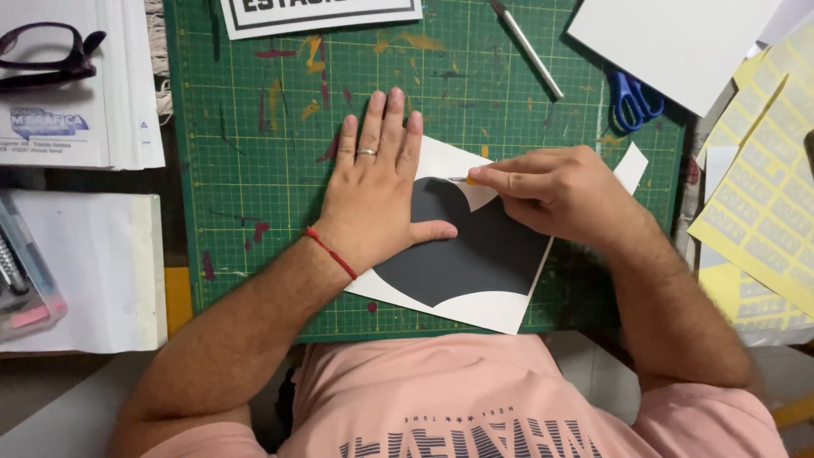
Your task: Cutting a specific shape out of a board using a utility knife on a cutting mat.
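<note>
His left hand (373,191) lies flat and spread on the white-and-black sheet (475,263) on the green cutting mat (246,212), while his right hand (551,191) pinches a small tool against it.

Single head view, looking steeply down, close over green cutting mat (254,170); wearer's torso at 6 o'clock, mat's far edge toward 12.

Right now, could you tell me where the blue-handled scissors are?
In the head view, the blue-handled scissors lie at the green cutting mat's upper right, partly under a white sheet.
</note>
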